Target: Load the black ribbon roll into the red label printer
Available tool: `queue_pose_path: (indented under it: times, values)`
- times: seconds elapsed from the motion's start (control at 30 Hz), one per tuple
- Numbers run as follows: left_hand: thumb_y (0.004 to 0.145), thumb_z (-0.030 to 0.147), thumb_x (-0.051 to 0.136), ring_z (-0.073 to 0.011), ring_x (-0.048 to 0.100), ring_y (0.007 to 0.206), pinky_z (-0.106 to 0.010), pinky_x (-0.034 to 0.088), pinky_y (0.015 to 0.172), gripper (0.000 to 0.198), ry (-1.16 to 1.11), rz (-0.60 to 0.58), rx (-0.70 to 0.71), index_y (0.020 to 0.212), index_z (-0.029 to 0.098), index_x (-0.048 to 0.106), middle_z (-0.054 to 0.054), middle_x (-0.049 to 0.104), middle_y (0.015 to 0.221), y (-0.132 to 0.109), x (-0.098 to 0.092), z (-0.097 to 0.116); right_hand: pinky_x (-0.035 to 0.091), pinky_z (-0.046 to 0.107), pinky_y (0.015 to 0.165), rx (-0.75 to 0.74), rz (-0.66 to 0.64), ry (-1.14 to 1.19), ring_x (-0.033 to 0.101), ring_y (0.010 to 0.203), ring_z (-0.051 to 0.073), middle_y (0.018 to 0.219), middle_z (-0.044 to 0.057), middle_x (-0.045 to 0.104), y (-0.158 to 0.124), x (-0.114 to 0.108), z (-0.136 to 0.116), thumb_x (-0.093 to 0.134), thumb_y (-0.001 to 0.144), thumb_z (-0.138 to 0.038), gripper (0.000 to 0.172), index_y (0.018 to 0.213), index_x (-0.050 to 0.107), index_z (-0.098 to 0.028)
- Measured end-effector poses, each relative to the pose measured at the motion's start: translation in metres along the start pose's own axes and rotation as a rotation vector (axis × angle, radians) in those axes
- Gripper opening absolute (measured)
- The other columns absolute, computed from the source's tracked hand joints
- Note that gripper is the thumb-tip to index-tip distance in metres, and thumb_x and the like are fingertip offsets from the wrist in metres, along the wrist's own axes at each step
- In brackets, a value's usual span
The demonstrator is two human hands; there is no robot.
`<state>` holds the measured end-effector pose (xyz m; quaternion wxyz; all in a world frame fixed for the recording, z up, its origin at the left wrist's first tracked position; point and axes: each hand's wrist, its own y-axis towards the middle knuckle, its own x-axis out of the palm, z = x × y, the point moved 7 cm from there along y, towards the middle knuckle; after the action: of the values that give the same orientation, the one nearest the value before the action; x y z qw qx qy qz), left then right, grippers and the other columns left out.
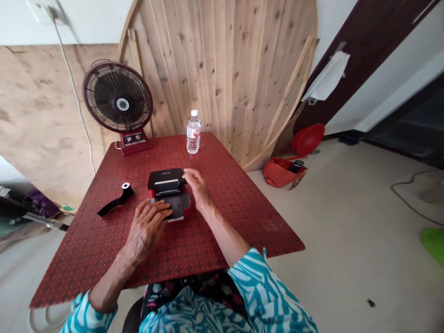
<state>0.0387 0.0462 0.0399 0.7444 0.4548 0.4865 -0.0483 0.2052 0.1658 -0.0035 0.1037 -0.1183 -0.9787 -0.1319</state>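
Note:
A small black and red device point(169, 190) with its lid raised sits in the middle of the red patterned table point(222, 217). My left hand point(149, 225) lies flat on its near left side, fingers stretched over the lower tray. My right hand point(197, 186) touches the device's right edge, fingers curved against the lid. A black ribbon roll point(117, 200) with a white core lies unrolled on the table to the left of the device.
A dark red table fan point(118, 105) stands at the table's far left, with a water bottle point(193, 132) at the far middle. A round wooden board leans on the wall behind. Red bowls point(308, 138) and a red bag point(282, 172) lie on the floor at right.

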Motion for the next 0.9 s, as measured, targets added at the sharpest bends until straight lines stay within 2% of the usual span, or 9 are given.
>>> queue_pose_path:
  times: [0.1,0.2,0.3,0.37,0.47,0.7,0.8,0.9]
  values:
    - [0.093,0.018,0.054,-0.0222,0.064,0.112,-0.045,0.037,0.107,0.019,-0.023,-0.005,-0.01,0.107,0.022,0.066,-0.006,0.073,0.113,-0.002,0.001,0.0,0.044,0.035,0.095,0.071,0.038,0.102,0.06,0.103,0.02,0.105,0.001,0.069,-0.02,-0.006,0.014,0.068,0.069,-0.037,0.017,0.079,0.069,-0.024]
    - [0.093,0.032,0.057,-0.024,0.062,0.113,-0.046,0.037,0.107,0.024,-0.099,0.0,-0.014,0.114,0.021,0.062,-0.008,0.071,0.115,-0.002,-0.003,-0.003,0.049,0.034,0.084,0.176,0.027,0.19,0.064,0.091,0.019,0.097,-0.001,0.072,-0.029,-0.003,0.026,0.068,0.069,-0.036,0.029,0.096,0.068,-0.026]
    - [0.098,0.039,0.045,-0.0248,0.058,0.117,-0.044,0.042,0.103,0.035,-0.146,0.058,-0.149,0.123,0.019,0.057,-0.013,0.065,0.123,-0.002,-0.011,-0.021,0.05,0.034,0.081,0.206,0.02,0.231,0.064,0.087,0.018,0.096,-0.001,0.073,-0.03,0.0,0.028,0.069,0.068,-0.035,0.032,0.099,0.067,-0.026]
    - [0.099,0.039,0.04,-0.0261,0.056,0.118,-0.043,0.043,0.1,0.038,-0.102,0.089,-0.241,0.125,0.017,0.056,-0.016,0.061,0.127,-0.003,-0.013,-0.036,0.05,0.034,0.082,0.207,0.021,0.236,0.065,0.088,0.018,0.096,-0.002,0.073,-0.029,0.0,0.026,0.069,0.067,-0.035,0.033,0.099,0.067,-0.026]
    - [0.099,0.039,0.039,-0.0275,0.058,0.115,-0.044,0.043,0.097,0.038,-0.006,0.06,-0.262,0.122,0.016,0.06,-0.016,0.062,0.127,-0.005,-0.007,-0.048,0.05,0.035,0.085,0.21,0.013,0.227,0.065,0.092,0.019,0.096,-0.002,0.073,-0.029,-0.001,0.025,0.069,0.068,-0.034,0.032,0.099,0.067,-0.026]
    - [0.099,0.036,0.042,-0.0268,0.061,0.11,-0.047,0.038,0.102,0.034,0.08,0.06,-0.24,0.118,0.018,0.063,-0.013,0.067,0.122,-0.01,0.001,-0.047,0.046,0.04,0.099,0.138,-0.045,0.16,0.063,0.105,0.02,0.11,0.001,0.07,-0.029,-0.004,0.026,0.065,0.074,-0.032,0.032,0.105,0.066,-0.027]
    - [0.098,0.036,0.043,-0.0269,0.061,0.11,-0.047,0.038,0.103,0.034,0.019,0.07,-0.279,0.117,0.018,0.065,-0.013,0.068,0.122,-0.01,0.001,-0.047,0.044,0.042,0.101,0.11,-0.061,0.137,0.061,0.109,0.021,0.113,0.001,0.069,-0.029,-0.005,0.028,0.063,0.076,-0.031,0.032,0.107,0.065,-0.027]
    - [0.098,0.037,0.042,-0.0261,0.059,0.115,-0.045,0.04,0.102,0.035,-0.211,0.098,-0.406,0.114,0.019,0.067,-0.012,0.066,0.124,-0.014,0.003,-0.057,0.044,0.042,0.102,0.113,-0.07,0.13,0.06,0.11,0.021,0.114,0.002,0.069,-0.028,-0.006,0.029,0.062,0.077,-0.031,0.032,0.109,0.065,-0.026]
